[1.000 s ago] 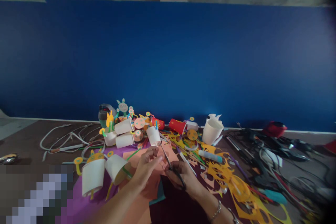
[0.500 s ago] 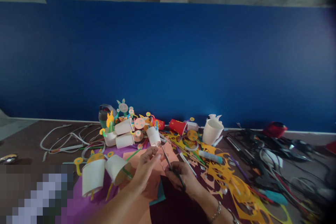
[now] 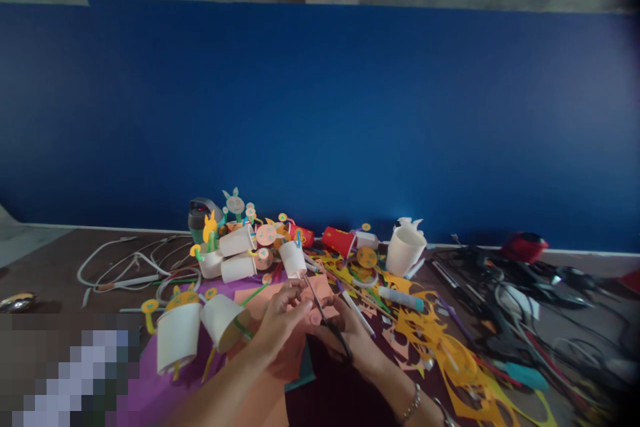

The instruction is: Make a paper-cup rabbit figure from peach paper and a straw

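Observation:
My right hand (image 3: 347, 333) is closed around the black handles of a pair of scissors (image 3: 323, 313), whose blades point up and away from me. Just left of the blades, the fingers of my left hand (image 3: 285, 320) are bent in a pinch on a small piece of peach paper (image 3: 314, 317). Its outline blends with the peach sheets (image 3: 263, 373) lying under my hands. Beyond the blade tips a white paper cup (image 3: 292, 260) leans, with a blue strip at its rim. Two more white cups (image 3: 177, 340) with paper decorations stand left of my left hand.
Decorated cups and red cups (image 3: 339, 240) crowd the back by the blue wall (image 3: 320, 113). Yellow paper scraps (image 3: 435, 340), a glue stick (image 3: 401, 297) and pens lie to the right. Black cables and tools fill the far right; white cables (image 3: 100, 267) coil at left.
My right hand's fingers have shifted up toward the paper beside the blades. My left fingers have curled slightly closer to it. The cups and scraps have stayed put.

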Motion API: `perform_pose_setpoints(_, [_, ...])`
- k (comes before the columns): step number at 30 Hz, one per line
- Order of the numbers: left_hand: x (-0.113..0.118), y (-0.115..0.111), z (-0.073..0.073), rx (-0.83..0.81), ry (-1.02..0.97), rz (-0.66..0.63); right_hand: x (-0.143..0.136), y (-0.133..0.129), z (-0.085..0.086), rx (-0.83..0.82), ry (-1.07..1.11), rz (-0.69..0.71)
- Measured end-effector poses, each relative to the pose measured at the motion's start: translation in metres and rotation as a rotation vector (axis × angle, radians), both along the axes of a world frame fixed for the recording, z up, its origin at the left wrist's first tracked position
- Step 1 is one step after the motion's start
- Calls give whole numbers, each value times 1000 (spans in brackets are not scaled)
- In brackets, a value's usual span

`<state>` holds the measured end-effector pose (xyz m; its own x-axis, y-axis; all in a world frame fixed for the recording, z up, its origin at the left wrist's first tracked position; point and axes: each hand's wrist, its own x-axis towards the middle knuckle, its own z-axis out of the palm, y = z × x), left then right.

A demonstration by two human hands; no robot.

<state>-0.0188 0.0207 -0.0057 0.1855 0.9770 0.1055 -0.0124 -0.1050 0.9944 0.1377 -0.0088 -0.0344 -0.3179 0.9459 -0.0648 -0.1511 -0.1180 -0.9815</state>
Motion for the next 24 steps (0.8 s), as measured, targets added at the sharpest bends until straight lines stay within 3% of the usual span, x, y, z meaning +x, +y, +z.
perform_pose_setpoints(24, [-5,1,-4,64,20,-19,5,1,-3,27,8,14])
